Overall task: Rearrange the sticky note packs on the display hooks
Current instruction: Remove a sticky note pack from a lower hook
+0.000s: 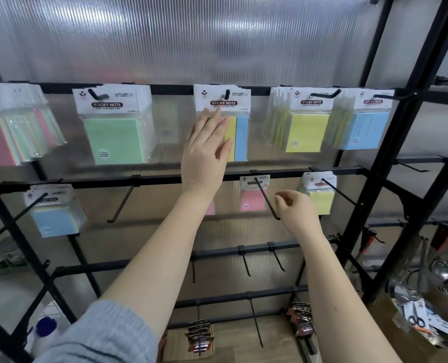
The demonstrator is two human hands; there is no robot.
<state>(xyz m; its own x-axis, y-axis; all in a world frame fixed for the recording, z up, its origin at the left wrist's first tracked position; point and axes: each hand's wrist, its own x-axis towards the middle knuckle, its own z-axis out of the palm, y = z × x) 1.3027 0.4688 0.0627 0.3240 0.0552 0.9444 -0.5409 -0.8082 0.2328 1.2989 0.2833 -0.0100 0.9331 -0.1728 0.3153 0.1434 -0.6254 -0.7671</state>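
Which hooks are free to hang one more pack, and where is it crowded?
Free: the empty hook on the second bar between the blue pack and the left hand, and the bare hooks on the third bar. The top bar is crowded.

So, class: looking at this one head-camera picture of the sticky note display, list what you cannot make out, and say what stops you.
- Multicolour sticky note pack, head view: its left side is hidden behind the left hand.
- Pink pack, lower rail: mostly covered by the left forearm.
- Pink and multicolour packs, far left: cut off by the frame edge.
- Small print on the green pack: too small to read.
- Right hand: whether its curled fingers pinch anything is unclear.
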